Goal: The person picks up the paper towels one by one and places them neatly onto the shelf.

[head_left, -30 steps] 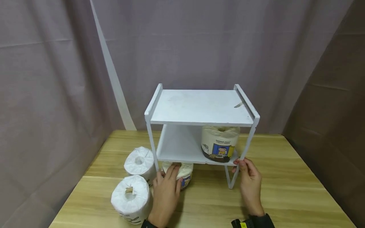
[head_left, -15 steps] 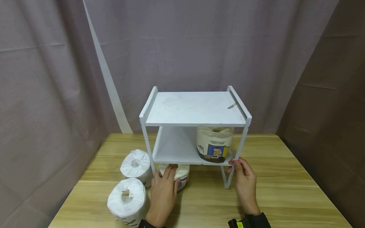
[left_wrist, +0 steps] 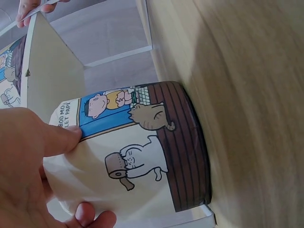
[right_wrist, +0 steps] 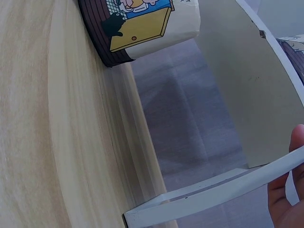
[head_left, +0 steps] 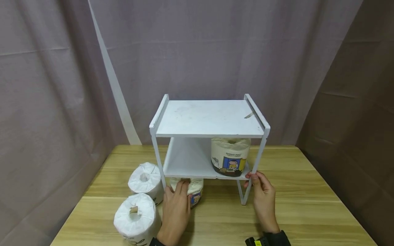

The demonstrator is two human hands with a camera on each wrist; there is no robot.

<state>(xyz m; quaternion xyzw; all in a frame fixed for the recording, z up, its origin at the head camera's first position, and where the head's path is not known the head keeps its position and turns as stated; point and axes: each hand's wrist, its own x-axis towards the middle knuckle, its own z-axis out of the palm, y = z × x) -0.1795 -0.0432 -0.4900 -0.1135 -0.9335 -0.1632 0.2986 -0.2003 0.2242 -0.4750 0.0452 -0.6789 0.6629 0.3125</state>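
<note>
A white two-tier rack stands on the wooden table. Under its lower shelf, at the left, sits a cream-wrapped toilet roll with a cartoon print. My left hand grips this roll from above and in front; in the left wrist view the thumb presses the printed side of the roll, whose dark base is down by the tabletop. With thumb and fingers, my right hand pinches the rack's right front leg near the lower shelf edge. Another cartoon-printed toilet roll stands upright on the lower shelf's right side.
Two white-wrapped toilet rolls, a farther one and a nearer one, stand upright left of the rack, close to my left hand. Grey curtains hang behind the table and along its sides.
The head view has shifted slightly, so the whole scene sits farther left and a little lower. Both hands keep the same holds, and the rolls and rack stay in place.
</note>
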